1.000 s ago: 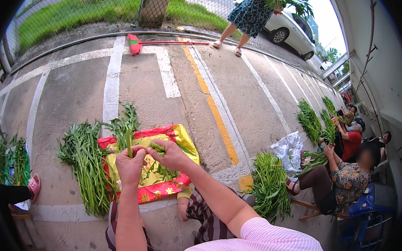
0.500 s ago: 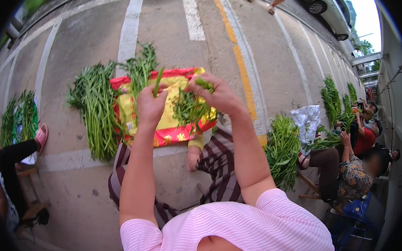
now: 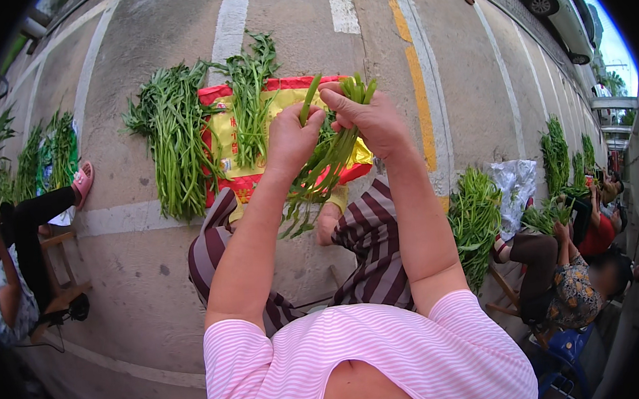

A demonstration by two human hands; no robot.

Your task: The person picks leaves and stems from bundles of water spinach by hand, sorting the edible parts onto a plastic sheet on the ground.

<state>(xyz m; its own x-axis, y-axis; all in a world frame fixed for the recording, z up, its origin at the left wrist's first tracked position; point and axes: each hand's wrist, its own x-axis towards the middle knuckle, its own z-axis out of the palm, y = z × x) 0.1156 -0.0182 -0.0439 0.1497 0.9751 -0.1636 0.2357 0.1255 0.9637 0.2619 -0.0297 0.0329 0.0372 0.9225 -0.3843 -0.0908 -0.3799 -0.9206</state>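
In front of my legs lies a red and yellow plastic sack [image 3: 220,136], spread flat. Above it, my left hand [image 3: 294,137] pinches a single green stem [image 3: 312,97] that points upward. Close beside it, my right hand [image 3: 374,119] is wrapped round a bunch of water spinach [image 3: 335,155]; the stem ends stick up past the fingers and the leaves hang down over the sack's near edge. A smaller bunch [image 3: 251,119] rests on the sack. At its left side, partly overlapping it, is a large pile of water spinach [image 3: 178,157].
To the right are another heap of greens [image 3: 474,215], a silver sheet [image 3: 514,191] and seated people holding greens. At the left, a person in a pink slipper [image 3: 83,183] sits near more bunches [image 3: 60,149]. A parked car [image 3: 561,20] stands at the far right.
My hands have come closer together. The bunch in my right hand has been raised, its stem ends now upright. My left hand still pinches a stem. The whole view has shifted.
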